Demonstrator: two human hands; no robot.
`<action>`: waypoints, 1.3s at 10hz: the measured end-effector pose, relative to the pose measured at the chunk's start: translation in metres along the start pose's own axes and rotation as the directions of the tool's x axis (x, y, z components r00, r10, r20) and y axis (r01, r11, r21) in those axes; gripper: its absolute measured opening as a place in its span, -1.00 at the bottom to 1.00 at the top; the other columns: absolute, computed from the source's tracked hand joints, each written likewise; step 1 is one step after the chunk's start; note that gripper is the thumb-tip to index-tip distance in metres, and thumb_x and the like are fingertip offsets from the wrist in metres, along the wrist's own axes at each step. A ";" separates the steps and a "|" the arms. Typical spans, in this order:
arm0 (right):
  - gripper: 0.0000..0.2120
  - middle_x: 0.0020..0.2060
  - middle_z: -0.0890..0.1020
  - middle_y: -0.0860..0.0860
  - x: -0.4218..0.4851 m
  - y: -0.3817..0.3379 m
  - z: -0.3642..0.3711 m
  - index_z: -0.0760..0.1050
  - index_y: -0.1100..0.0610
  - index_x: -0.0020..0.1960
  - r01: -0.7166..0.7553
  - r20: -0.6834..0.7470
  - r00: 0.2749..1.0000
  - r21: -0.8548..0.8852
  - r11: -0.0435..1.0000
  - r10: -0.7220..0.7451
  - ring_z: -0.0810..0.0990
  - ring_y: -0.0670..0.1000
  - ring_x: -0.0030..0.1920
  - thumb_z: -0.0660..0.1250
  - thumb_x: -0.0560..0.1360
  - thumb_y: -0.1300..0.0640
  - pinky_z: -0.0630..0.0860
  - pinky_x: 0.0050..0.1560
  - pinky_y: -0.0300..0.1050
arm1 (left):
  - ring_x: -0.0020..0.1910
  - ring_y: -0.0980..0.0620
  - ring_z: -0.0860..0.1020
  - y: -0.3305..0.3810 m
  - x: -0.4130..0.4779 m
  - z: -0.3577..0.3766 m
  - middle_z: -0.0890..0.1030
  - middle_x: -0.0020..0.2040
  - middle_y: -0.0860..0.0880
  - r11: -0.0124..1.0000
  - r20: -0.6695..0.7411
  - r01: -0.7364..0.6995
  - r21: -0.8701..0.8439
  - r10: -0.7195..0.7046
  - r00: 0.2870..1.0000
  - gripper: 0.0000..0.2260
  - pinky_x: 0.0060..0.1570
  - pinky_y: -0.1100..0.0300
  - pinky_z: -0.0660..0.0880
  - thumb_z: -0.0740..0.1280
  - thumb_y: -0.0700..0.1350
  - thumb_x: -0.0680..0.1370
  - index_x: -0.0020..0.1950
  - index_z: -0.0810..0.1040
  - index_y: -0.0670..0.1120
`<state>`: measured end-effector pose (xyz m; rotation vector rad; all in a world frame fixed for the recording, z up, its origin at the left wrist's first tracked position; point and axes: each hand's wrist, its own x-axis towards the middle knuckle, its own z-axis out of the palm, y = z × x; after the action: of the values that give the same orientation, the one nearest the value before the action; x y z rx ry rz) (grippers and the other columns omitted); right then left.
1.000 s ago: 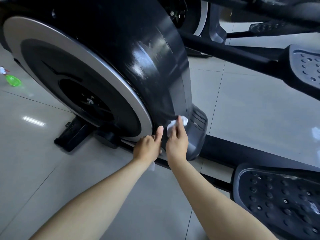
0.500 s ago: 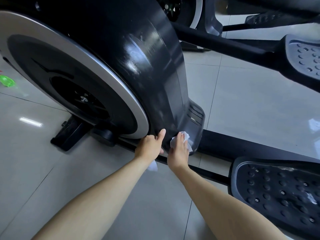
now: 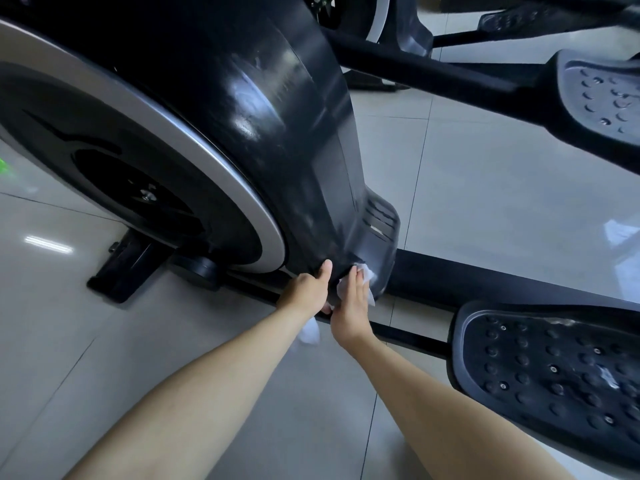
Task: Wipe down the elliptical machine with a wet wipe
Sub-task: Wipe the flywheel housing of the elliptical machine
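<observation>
While the right hand (image 3: 351,308) is pressing a white wet wipe (image 3: 367,274) flat against the lowest part of the dark flywheel housing (image 3: 298,140) of the elliptical machine, the left hand (image 3: 309,287) is bracing beside it, thumb up against the shroud's bottom edge. The right fingers are lying together and extended over the wipe, pinning it to the plastic rather than pinching it; the left fingers are curling under and seem to be clutching a second scrap of white tissue (image 3: 309,332) that is hanging below the wrist, though how tightly I cannot tell. The step in hand looks like the cleaning of the shroud's foot, just above the black floor rail (image 3: 429,282). Glossy streaks higher on the housing suggest that area is already damp, so the job is probably somewhere in its middle. The next move probably calls for sliding the wipe sideways round the vented lip (image 3: 381,216) or down onto the rail, keeping even pressure on the curved surface. The near pedal (image 3: 554,368) is sitting close on the right, and the far pedal (image 3: 602,98) is hanging above it, so both are crowding any sweep in that direction. The silver wheel ring (image 3: 221,168) is flanking the left hand, and a blurred green object (image 3: 5,168) is lying on the tiled floor (image 3: 485,188) at its far left edge.
</observation>
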<state>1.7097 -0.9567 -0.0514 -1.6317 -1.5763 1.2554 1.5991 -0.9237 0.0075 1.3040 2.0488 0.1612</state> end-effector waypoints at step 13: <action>-0.65 0.11 0.54 0.11 0.063 0.022 -0.069 0.38 -0.02 0.39 -0.045 -0.172 0.982 0.208 0.977 0.082 0.51 0.08 0.11 0.10 0.66 0.24 0.43 0.31 0.07 | 0.25 -0.19 0.56 0.071 -0.004 0.024 -0.12 0.67 0.19 0.732 0.081 -0.339 0.592 0.364 0.928 -0.46 0.19 0.01 0.47 0.05 -0.30 0.66 0.62 0.16 0.06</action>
<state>1.7728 -0.8849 -0.0571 -1.6252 -1.2534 1.2205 1.6679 -0.8981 0.0230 2.0959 1.9275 -0.3315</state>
